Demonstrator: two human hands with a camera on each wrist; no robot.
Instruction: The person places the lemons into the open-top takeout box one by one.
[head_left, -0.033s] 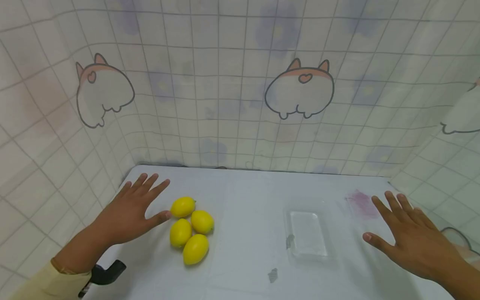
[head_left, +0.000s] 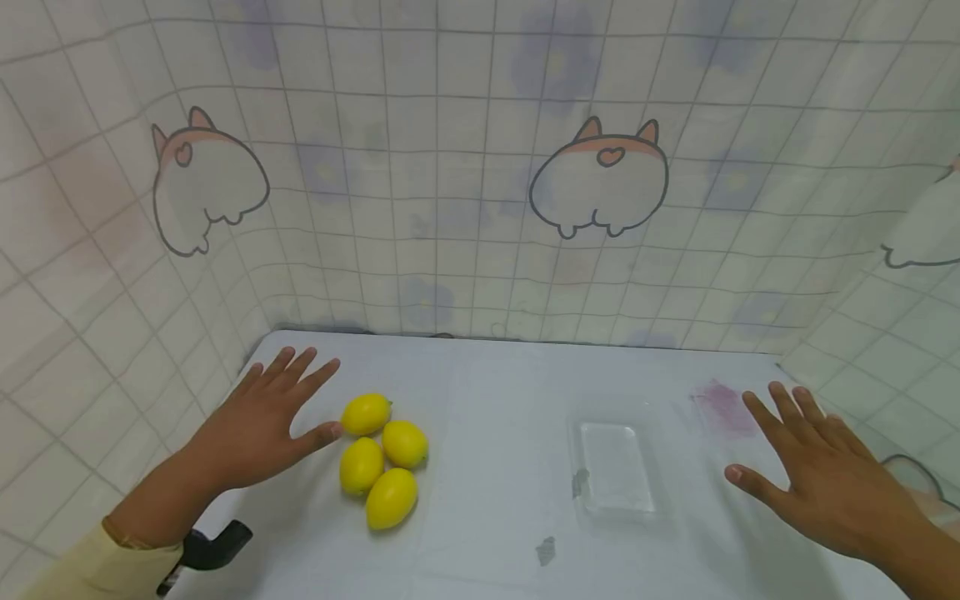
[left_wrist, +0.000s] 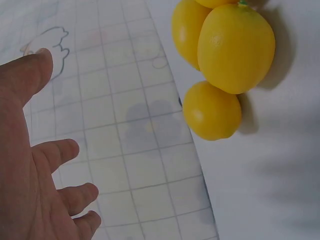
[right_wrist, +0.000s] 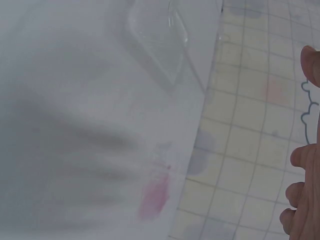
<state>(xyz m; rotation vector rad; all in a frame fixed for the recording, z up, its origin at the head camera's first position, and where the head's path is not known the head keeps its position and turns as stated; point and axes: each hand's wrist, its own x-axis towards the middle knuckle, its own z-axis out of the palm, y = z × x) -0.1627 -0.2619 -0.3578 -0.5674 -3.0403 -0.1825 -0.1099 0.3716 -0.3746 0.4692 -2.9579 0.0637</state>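
Observation:
Several yellow lemons (head_left: 392,498) lie in a close cluster on the left half of the white table (head_left: 495,433). My left hand (head_left: 258,425) hovers to their left, fingers spread and holding nothing; its thumb tip overlaps the edge of the cluster in the head view. In the left wrist view the lemons (left_wrist: 235,47) sit apart from the fingers. A clear plastic tray (head_left: 617,468) rests right of the table's middle with nothing in it. To its right, my right hand (head_left: 832,475) is held with spread fingers, also holding nothing.
A pink stain (head_left: 723,407) marks the table near the right hand. Small grey patches (head_left: 546,550) show beside the tray. Gridded cloth (head_left: 465,167) with animal drawings stands along the back and both sides. A dark cable (head_left: 918,468) runs at the right edge.

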